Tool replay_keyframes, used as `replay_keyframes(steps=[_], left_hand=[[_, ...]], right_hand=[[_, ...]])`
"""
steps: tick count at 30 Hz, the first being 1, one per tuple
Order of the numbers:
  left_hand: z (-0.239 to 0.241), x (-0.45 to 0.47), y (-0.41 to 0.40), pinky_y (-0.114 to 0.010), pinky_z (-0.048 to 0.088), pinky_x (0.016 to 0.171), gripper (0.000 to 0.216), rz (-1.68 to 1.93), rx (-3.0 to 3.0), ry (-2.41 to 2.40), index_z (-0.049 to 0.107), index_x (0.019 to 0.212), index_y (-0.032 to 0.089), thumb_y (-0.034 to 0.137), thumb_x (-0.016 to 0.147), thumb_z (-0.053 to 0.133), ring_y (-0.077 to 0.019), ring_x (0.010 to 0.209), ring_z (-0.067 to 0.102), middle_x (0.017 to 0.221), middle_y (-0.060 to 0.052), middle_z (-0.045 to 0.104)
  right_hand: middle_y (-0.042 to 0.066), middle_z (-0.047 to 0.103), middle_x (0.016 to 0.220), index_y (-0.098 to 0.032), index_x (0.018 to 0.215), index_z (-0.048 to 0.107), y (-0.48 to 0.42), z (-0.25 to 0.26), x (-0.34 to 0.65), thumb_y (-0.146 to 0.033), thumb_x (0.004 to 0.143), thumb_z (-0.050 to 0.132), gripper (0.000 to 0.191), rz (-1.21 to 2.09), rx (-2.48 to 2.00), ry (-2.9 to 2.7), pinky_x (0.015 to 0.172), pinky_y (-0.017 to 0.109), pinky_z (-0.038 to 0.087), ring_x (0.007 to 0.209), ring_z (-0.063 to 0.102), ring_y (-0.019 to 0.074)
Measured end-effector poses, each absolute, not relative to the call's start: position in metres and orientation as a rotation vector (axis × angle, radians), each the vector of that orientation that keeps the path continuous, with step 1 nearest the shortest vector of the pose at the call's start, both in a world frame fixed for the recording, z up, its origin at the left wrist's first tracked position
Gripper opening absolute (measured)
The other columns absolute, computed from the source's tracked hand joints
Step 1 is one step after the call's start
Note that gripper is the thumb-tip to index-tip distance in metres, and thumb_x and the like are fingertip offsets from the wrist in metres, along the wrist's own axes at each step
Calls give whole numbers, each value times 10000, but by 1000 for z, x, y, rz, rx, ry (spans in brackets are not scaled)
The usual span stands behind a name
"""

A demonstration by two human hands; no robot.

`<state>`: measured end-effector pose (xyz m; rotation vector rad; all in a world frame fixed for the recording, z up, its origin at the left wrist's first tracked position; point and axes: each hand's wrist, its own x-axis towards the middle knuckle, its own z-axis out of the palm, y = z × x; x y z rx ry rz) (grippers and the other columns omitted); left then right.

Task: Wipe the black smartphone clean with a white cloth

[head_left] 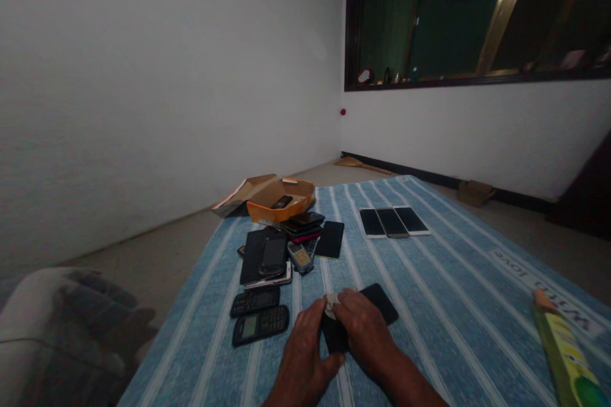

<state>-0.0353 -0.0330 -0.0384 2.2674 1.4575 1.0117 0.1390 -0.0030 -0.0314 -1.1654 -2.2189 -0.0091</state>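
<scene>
A black smartphone [379,303] lies on the blue striped cloth [458,280] near the front. My left hand [303,356] grips its near end, fingers curled round the edge. My right hand [365,334] rests on top of it, fingers closed on a small white pad [330,303] pressed against the phone. Just left of my hands lie two black keypad phones [258,313]. Farther back is a pile of several dark phones [286,245], with three smartphones [394,221] in a row to the right.
An orange cardboard box [281,200] with a phone inside and its lid stands at the cloth's far left corner. A yellow-green bat-like object [563,350] lies at the right edge. White walls, a dark window and bare floor surround the cloth.
</scene>
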Motion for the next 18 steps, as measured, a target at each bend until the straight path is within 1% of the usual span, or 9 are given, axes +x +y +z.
replay_keyframes(steps=[3,5,7,9,11,13,16,18], left_hand=[[-37,-36,-34,-519,475,1031,829,1011,2298,1453,364,1445,200,159,673,662,-348,1285,514,1415,-156,529],[-37,-36,-34,-520,459,1048,847,1035,2324,1452,327,1465,203,160,692,671,-348,1329,464,1470,-166,461],[-39,-35,-34,-513,453,1058,844,1073,2340,1459,307,1472,209,163,714,675,-340,1352,434,1501,-165,417],[-40,-35,-33,-507,461,1053,804,1091,2357,1464,337,1455,214,179,729,679,-331,1330,467,1479,-160,452],[-41,-35,-32,-501,485,1032,750,1078,2376,1453,396,1420,214,210,728,687,-331,1280,526,1417,-155,529],[-41,-35,-32,-504,496,1018,706,1066,2372,1460,447,1383,213,221,718,684,-335,1248,555,1368,-150,576],[-41,-36,-31,-524,492,1015,664,1081,2357,1483,489,1349,199,236,713,680,-345,1245,552,1345,-157,590],[-41,-36,-31,-526,495,1009,652,1095,2367,1482,504,1337,186,260,716,690,-351,1243,551,1335,-164,595]], right_hand=[[83,688,1041,-188,1073,668,-3,-32,136,-49,858,545,283,-26,-1131,-2213,996,385,441,1072,606,226],[84,689,1045,-187,1067,666,-3,-33,133,-53,864,541,274,-22,-1117,-2228,1002,395,442,1072,610,225],[91,685,1076,-185,1117,648,-5,-33,129,-71,870,548,290,-21,-1075,-2244,1009,404,442,1090,604,226],[99,675,1126,-181,1212,603,-7,-34,124,-88,872,562,354,-14,-1025,-2253,1019,409,439,1117,593,229],[100,669,1155,-176,1268,565,-8,-34,121,-89,874,567,403,-4,-998,-2256,1030,408,435,1135,585,227],[95,671,1155,-174,1263,567,-9,-32,120,-86,875,567,398,-2,-985,-2253,1035,405,433,1135,585,224],[95,672,1143,-161,1222,589,-11,-30,122,-92,868,585,361,-17,-938,-2251,1023,405,444,1111,593,226],[96,676,1119,-152,1159,618,-13,-29,123,-99,862,598,302,-28,-907,-2252,1015,399,449,1087,599,226]])
